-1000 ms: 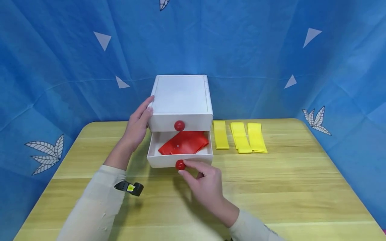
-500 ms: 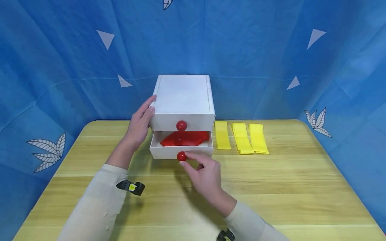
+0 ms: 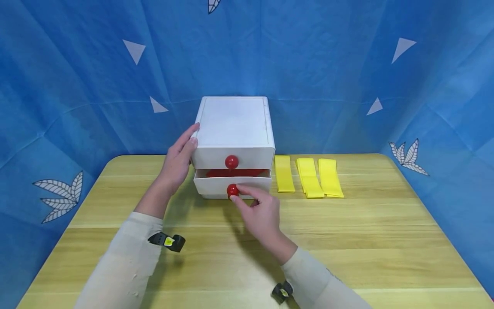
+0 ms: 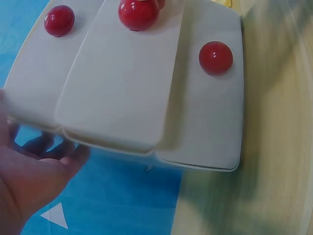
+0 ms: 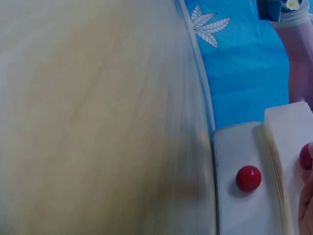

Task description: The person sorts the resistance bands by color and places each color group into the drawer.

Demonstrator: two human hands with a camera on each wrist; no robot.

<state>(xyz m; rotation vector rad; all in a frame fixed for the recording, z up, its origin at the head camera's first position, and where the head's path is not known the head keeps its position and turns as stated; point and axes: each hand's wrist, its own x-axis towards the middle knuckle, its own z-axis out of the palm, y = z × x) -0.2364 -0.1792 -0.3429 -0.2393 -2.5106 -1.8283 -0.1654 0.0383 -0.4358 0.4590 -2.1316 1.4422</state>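
A small white chest of drawers [image 3: 233,122] with red ball knobs stands at the back of the table. Its middle drawer [image 3: 211,185] sticks out part way, while the top drawer and the bottom drawer [image 4: 205,117] sit flush. Through the gap above the middle drawer shows a strip of red folded material [image 3: 235,173], mostly hidden. My right hand [image 3: 264,212] pinches the middle drawer's red knob [image 3: 232,191] between thumb and fingers. Against the chest's left side rests my left hand [image 3: 175,165], fingers extended along the wall near the upper front corner.
Three folded yellow strips [image 3: 284,174] lie in a row on the wooden table [image 3: 366,240], just right of the chest. A blue patterned curtain [image 3: 320,77] hangs close behind and around the table.
The right hand has pushed the middle drawer inward by its knob, so less of the red material shows. The left hand has stayed on the chest's side.
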